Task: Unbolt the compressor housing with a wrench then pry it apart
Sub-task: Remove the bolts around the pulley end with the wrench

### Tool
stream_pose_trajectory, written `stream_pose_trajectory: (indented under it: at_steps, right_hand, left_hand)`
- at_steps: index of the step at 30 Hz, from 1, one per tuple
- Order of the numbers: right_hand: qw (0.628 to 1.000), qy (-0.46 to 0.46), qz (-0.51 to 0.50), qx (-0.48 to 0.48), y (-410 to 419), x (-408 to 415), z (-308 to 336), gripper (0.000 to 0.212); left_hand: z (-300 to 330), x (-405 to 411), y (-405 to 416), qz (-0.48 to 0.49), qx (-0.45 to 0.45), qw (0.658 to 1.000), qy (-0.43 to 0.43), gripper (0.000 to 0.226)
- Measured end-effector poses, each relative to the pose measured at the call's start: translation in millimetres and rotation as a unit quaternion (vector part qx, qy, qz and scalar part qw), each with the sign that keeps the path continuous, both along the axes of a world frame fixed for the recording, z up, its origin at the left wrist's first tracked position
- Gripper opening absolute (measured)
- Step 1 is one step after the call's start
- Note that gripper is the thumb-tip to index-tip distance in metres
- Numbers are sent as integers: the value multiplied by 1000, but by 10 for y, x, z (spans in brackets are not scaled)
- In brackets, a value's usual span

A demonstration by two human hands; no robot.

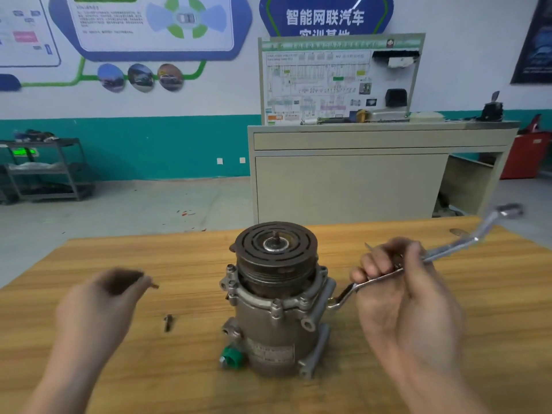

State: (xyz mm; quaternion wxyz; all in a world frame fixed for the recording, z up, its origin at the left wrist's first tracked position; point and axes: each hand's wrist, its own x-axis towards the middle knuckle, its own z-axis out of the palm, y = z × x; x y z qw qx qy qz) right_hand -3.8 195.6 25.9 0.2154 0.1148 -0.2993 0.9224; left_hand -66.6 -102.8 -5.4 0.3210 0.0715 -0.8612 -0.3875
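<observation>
Hands flank the upright compressor (pixel 276 300) on the wooden tabletop (pixel 493 294): right hand (pixel 400 282) grips a wrench (pixel 442 249), left hand (pixel 104 297) pinches a small bolt (pixel 154 285), another loose bolt (pixel 168 322) lying nearby.

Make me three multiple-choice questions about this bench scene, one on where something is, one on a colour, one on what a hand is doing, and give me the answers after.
1. Where does the loose bolt lie?
A. On the wooden table, on the side of the compressor where the left hand is
B. On top of the pulley
C. On the floor

2. What colour is the cap low on the compressor?
A. Red
B. Green
C. Yellow

3. What is the right hand doing?
A. Lying flat on the table
B. Gripping the wrench
C. Lifting the compressor

Answers: 1 A, the bolt rests on the wood near the left hand; 2 B, the cap is plainly green; 3 B, its fingers curl round the wrench shaft.
</observation>
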Motion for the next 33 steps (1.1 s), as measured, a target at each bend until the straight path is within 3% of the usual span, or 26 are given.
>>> stream_pose_trajectory:
  at_steps: [5,10,12,14,16,17,19,22,25,29,33]
  right_hand:
    - [992,49,-113,-33,-260,20,-108,23]
    - [983,47,-172,-51,-424,-38,-110,28]
    - [979,39,-199,-35,-485,-35,-133,28]
    - [969,41,-243,11,-541,-13,-202,24]
    - [951,75,-292,75,-582,15,-292,22]
    - [938,94,-315,113,-597,33,-338,20]
    - [908,117,-357,186,-611,67,-409,17]
    - [847,137,-419,297,-644,109,-495,14]
    - [816,111,-449,345,-778,141,-570,19]
    - [837,134,-466,253,-854,64,-534,9]
    - [871,154,-435,170,-630,-78,-441,13]
  left_hand:
    - [-686,-206,-535,99,-43,970,-216,11]
    - [-799,-147,-524,147,-60,933,-323,23]
    - [-722,-117,-453,151,-46,940,-302,38]
    - [-600,-70,-313,141,-49,967,-207,56]
    - [-438,-20,-74,-13,-35,996,-79,68]
    - [-325,15,92,-133,-1,990,-47,75]
    - [-88,40,428,-331,48,940,-59,97]
    - [126,-125,802,-473,40,875,-96,115]
    - [167,-256,928,-492,55,862,-108,104]
    - [104,-220,905,-484,63,868,-91,80]
    - [76,22,858,-431,29,900,-66,82]
